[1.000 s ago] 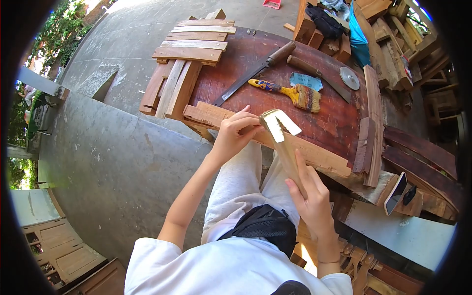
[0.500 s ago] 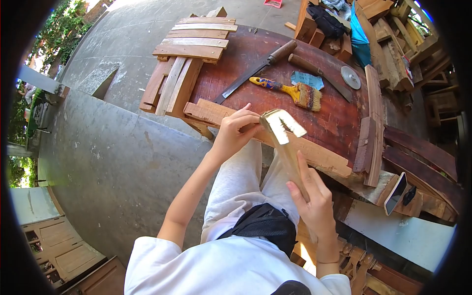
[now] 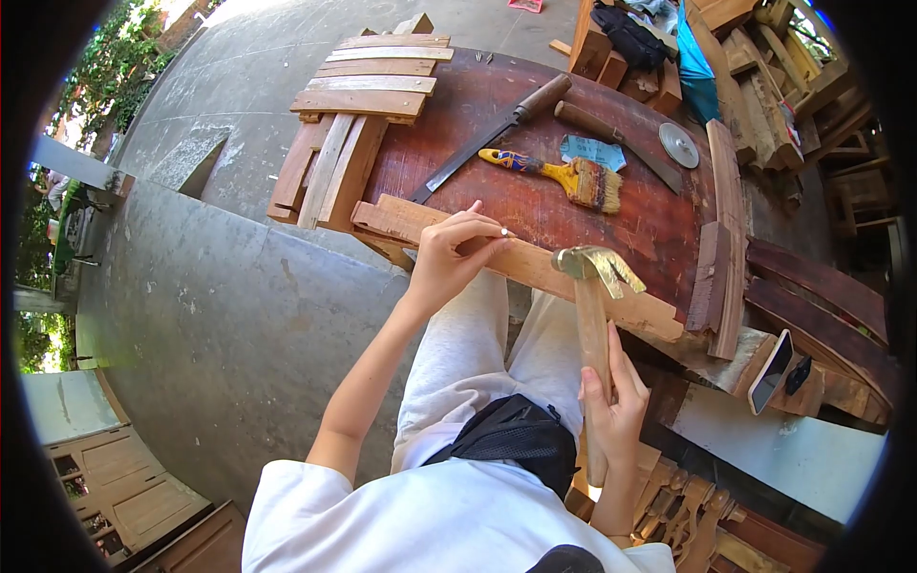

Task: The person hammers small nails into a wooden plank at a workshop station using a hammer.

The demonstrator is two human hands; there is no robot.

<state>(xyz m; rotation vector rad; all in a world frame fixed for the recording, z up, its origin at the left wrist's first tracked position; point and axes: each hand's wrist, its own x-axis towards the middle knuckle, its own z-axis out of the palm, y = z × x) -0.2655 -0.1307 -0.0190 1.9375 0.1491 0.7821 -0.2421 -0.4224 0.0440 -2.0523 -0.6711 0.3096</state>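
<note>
My right hand [image 3: 616, 396] is wrapped round the wooden handle of a claw hammer [image 3: 591, 320], whose metal head is raised to the right of my left hand. My left hand [image 3: 455, 253] is closed in a pinch over a long wooden bar [image 3: 554, 272] lying along the near edge of the table. Between its fingertips shows the small bright head of a nail [image 3: 504, 232]; most of its shank is hidden by the fingers.
On the reddish table [image 3: 458, 105] lie a long file [image 3: 468, 158], a paintbrush [image 3: 564, 177], a wooden-handled blade [image 3: 630, 153], blue paper [image 3: 592, 151] and a metal disc [image 3: 679, 146]. Slatted wood [image 3: 368, 86] sits at left; a phone [image 3: 771, 372] stands at right.
The hammer has swung right and slightly down, away from my left hand, uncovering the nail head. My left hand stays nearly in the same place on the bar.
</note>
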